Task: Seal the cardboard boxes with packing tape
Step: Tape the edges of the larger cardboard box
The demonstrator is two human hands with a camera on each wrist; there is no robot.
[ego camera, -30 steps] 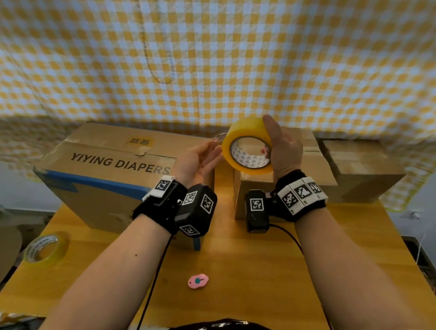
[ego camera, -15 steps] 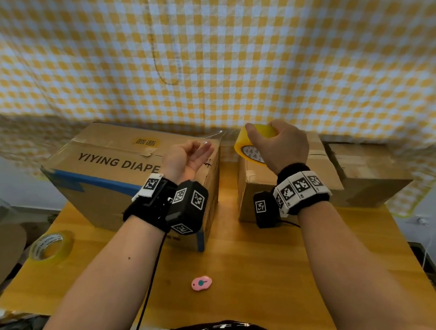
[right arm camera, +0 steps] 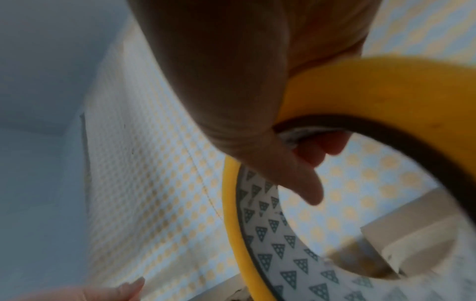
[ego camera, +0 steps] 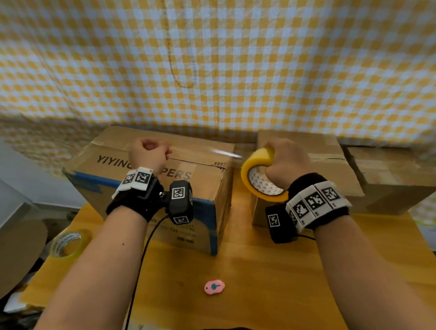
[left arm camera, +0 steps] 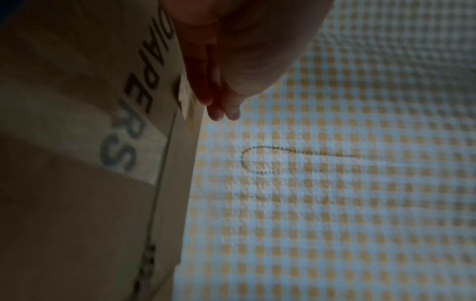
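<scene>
Head view: our left hand (ego camera: 148, 153) has carried pinched tape end (ego camera: 171, 152) across diaper box (ego camera: 187, 182); right hand (ego camera: 285, 160) fingers grip roll (ego camera: 253, 167); sealing begun.

Makeshift packing station: gingham backdrop (ego camera: 256, 60), boxes (ego camera: 162, 193)

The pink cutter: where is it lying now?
In the head view, the pink cutter lies on the wooden table, nearer the person than the diaper box.

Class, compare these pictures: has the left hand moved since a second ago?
Yes. The left hand has gone left, away from the yellow tape roll, and now sits over the top of the diaper box, drawing the tape strip out.
</scene>
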